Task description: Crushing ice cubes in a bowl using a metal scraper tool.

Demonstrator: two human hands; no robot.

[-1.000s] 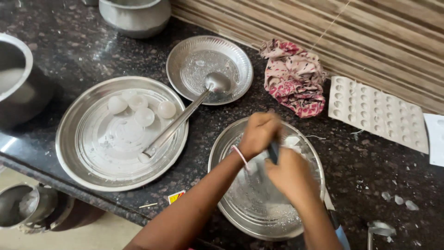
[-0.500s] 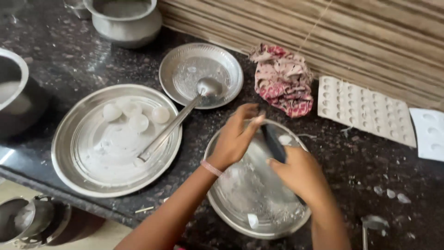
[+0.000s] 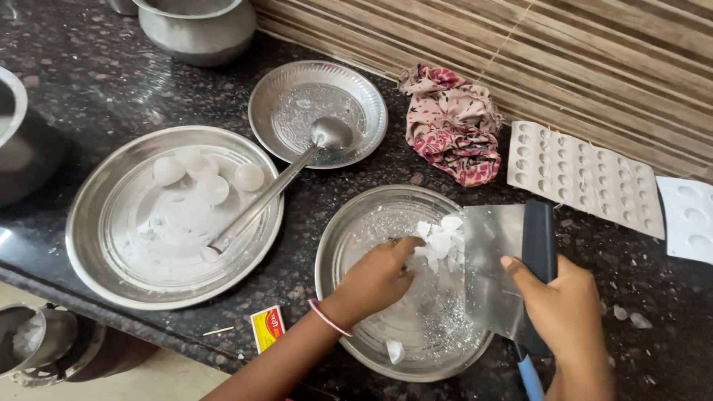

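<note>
The left hand [image 3: 375, 278] had come down onto the small pile of white pieces [image 3: 440, 241] in the near steel plate [image 3: 349, 245], and its fingers were curled narrow on them; half a second before, that hand was higher up, near the plate's far rim. The right hand [image 3: 564, 312] had moved out to 3 o'clock of the plate, its fingers wrapped tight around the dark handle of a flat metal scraper [image 3: 494, 271]. The blade now stood at the right edge of the pile, so the pieces looked gathered between hand and blade. At 9 o'clock sat a big plate with white round balls [image 3: 204, 174] and a long spoon [image 3: 278, 186] on the black tabletop [image 3: 74, 89].
</note>
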